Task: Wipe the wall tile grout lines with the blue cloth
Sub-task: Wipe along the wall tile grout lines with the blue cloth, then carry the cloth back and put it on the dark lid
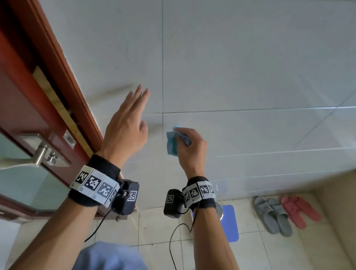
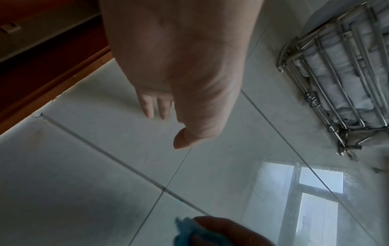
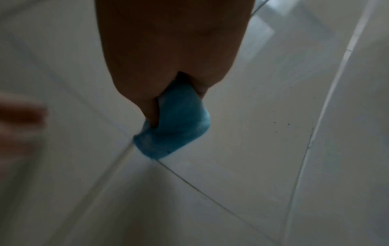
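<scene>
While pinched in right grip (image 1: 190, 147), blue cloth (image 1: 172, 143) lengthwise along vertical grout line (image 1: 163, 51).

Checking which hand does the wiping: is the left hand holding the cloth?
No. The left hand is open with straight fingers and holds nothing, while the right hand grips the cloth.

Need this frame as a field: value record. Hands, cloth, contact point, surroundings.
left hand: open, fingers straight, raised at the wall tile; contact not clear
right hand: grips blue cloth
cloth contact: wadded tip pressed where grout lines cross
door: red-brown, left of the hands, metal lever handle
floor: grey slippers, pink slippers
rack: metal, wall-mounted, left wrist view only
</scene>
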Motion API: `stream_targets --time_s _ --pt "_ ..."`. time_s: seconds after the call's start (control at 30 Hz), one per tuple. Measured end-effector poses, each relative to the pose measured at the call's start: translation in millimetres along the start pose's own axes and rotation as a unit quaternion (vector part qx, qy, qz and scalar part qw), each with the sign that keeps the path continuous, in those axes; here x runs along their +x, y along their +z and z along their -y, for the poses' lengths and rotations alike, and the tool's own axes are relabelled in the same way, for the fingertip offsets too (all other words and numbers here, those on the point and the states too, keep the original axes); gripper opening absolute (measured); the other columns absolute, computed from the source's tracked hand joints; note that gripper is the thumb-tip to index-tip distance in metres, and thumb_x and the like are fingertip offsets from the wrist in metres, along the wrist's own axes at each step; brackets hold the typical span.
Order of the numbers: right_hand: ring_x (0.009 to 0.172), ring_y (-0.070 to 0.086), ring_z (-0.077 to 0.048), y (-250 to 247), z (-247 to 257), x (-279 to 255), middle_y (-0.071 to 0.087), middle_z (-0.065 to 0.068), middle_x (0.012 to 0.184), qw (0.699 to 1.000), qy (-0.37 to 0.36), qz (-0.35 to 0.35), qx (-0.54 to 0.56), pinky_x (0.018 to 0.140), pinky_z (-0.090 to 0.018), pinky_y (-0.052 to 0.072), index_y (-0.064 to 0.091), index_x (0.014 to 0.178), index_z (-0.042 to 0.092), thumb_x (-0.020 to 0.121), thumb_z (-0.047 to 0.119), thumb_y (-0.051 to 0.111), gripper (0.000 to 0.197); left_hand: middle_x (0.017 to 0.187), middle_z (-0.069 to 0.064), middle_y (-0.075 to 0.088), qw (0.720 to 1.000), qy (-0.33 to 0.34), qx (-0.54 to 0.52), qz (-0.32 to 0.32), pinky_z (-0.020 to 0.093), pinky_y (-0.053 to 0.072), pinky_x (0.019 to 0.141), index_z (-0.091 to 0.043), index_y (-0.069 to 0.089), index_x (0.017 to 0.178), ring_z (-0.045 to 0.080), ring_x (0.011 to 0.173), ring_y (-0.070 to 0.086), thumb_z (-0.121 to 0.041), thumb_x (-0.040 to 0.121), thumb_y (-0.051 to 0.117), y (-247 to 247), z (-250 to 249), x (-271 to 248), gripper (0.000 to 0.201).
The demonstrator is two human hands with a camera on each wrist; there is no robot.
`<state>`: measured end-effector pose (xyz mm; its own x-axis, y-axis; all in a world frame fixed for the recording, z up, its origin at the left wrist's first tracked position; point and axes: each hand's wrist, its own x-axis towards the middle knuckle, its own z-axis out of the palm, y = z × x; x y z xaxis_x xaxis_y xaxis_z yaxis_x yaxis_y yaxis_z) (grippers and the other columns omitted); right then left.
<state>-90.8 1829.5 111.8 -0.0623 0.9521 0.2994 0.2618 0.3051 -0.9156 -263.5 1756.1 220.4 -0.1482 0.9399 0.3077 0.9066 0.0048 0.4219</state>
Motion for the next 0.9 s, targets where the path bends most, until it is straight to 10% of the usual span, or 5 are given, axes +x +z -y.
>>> stream_targets --time_s 0.2,0.43,0.53,0.77,0.9 --pt "0.095 0.072 -0.02 -43 66 -11 0.078 -0.006 0.102 0.919 0.206 -0.183 0.282 0.082 -0.031 0.058 0.076 0.108 0.01 0.089 0.003 0.076 0.019 0.164 -0.003 0.041 0.988 0.044 -0.077 0.125 0.025 0.03 0.12 -0.025 0.034 0.163 0.015 0.149 0.04 -0.026 0.098 0.069 -31 -10 2 0.074" --pt "0.104 0.071 -0.04 -69 128 -11 0.074 -0.022 0.113 0.903 0.236 -0.072 0.352 0.089 -0.053 0.057 0.074 0.111 0.006 0.089 0.01 0.078 0.023 0.163 -0.016 0.038 0.961 0.043 -0.191 0.195 0.023 0.038 0.114 -0.038 0.027 0.163 -0.005 0.139 0.043 -0.045 0.084 0.084 -49 -20 -2 0.097" --pt "0.097 0.069 -0.031 -69 149 -12 0.072 -0.021 0.112 0.89 0.233 -0.024 0.392 0.078 -0.034 0.059 0.068 0.12 -0.003 0.096 0.006 0.07 0.026 0.152 -0.02 0.049 0.954 0.042 -0.255 0.154 0.018 0.05 0.102 -0.033 0.04 0.157 -0.012 0.126 0.051 -0.041 0.08 0.088 -52 -39 -11 0.091" --pt "0.101 0.064 -0.037 -75 165 3 0.068 -0.025 0.11 0.864 0.254 0.096 0.425 0.085 -0.043 0.053 0.064 0.112 -0.001 0.101 0.012 0.063 0.017 0.128 -0.011 0.067 0.955 -0.013 -0.297 -0.004 0.032 0.061 0.081 -0.017 0.061 0.132 0.011 0.11 0.069 -0.022 0.079 0.091 -62 -84 -32 0.061" --pt "0.115 0.064 -0.036 -93 165 7 0.065 -0.029 0.131 0.847 0.254 0.216 0.415 0.1 -0.048 0.05 0.063 0.126 -0.004 0.097 0.03 0.067 0.045 0.125 -0.01 0.068 0.943 -0.099 -0.311 -0.07 0.037 0.062 0.08 -0.018 0.062 0.128 0.016 0.107 0.07 -0.021 0.081 0.087 -65 -106 -47 0.054"
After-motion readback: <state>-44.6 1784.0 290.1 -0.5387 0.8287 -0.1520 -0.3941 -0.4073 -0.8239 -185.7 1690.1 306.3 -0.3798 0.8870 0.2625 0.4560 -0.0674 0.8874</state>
